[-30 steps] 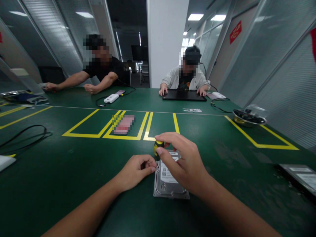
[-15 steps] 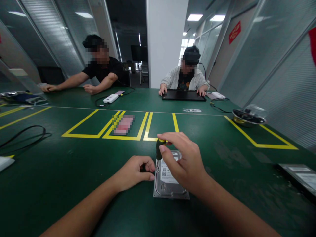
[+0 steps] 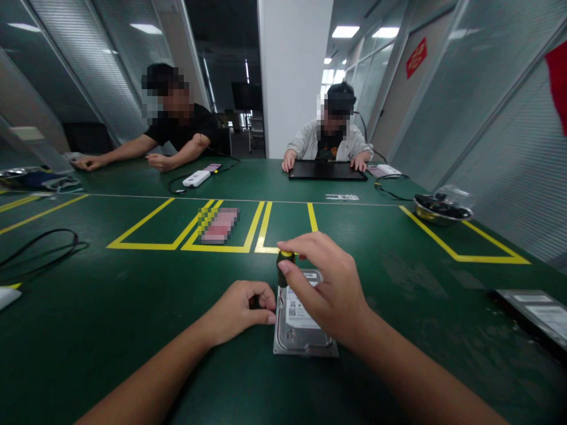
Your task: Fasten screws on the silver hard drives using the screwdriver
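A silver hard drive with a white label lies flat on the green table in front of me. My right hand grips a screwdriver with a dark handle and yellow top, thumb and index finger closed around it. The screwdriver stands upright over the drive's left edge; its tip is too small to make out. My left hand rests on the table with curled fingers, thumb and fingertips against the drive's left side. My right hand covers part of the drive's label and right side.
Another drive-like device lies at the right. A metal bowl of dark items stands at back right. Yellow tape marks areas, one holding a blurred pink item. Across the table, one person handles a black panel; another sits at left.
My view has shifted slightly. Both my hands keep nearly the same pose at the drive and screwdriver. The person at the far left has moved their hands a little.
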Available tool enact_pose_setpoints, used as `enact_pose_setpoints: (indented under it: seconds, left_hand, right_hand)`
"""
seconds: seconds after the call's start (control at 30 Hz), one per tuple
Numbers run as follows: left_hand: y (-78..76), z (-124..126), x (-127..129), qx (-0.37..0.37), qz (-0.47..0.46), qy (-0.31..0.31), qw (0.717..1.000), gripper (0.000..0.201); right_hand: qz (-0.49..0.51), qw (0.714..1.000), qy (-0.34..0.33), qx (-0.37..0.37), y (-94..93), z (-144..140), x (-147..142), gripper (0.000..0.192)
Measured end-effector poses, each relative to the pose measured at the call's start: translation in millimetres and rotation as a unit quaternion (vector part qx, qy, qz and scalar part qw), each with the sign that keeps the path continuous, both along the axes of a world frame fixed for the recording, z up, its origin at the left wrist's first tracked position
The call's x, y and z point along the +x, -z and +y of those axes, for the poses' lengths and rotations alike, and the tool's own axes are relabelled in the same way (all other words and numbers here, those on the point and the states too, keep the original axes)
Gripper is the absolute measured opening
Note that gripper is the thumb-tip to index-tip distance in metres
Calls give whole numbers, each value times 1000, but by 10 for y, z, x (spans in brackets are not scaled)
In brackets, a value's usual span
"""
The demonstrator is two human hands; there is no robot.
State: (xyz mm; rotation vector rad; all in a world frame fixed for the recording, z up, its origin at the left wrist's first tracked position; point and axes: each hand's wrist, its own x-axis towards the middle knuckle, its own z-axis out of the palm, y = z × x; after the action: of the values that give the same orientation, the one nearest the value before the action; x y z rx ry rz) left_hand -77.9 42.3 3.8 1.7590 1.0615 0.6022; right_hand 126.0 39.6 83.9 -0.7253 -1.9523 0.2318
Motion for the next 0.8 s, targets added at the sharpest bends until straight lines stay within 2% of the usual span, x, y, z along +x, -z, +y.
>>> enact_pose_setpoints:
  seconds: [0.2, 0.47, 0.6, 0.8]
  left_hand:
    - [-6, -3, 4, -6, 2, -1, 1000, 16]
    - [8, 2, -4, 8, 7, -5, 1000, 15]
    - [-12, -8, 5, 4, 6, -7, 1000, 15]
    - [-3, -8, 4, 2, 2, -2, 1000, 17]
  right_hand:
    - [-3, 1000, -18, -5, -1, -5, -4, 21]
    - [9, 1000, 7, 3, 0, -9, -7, 12]
    - [8, 1000, 17, 7, 7, -20, -11, 16]
    - [10, 1000, -6, -8, 9, -38, -19, 16]
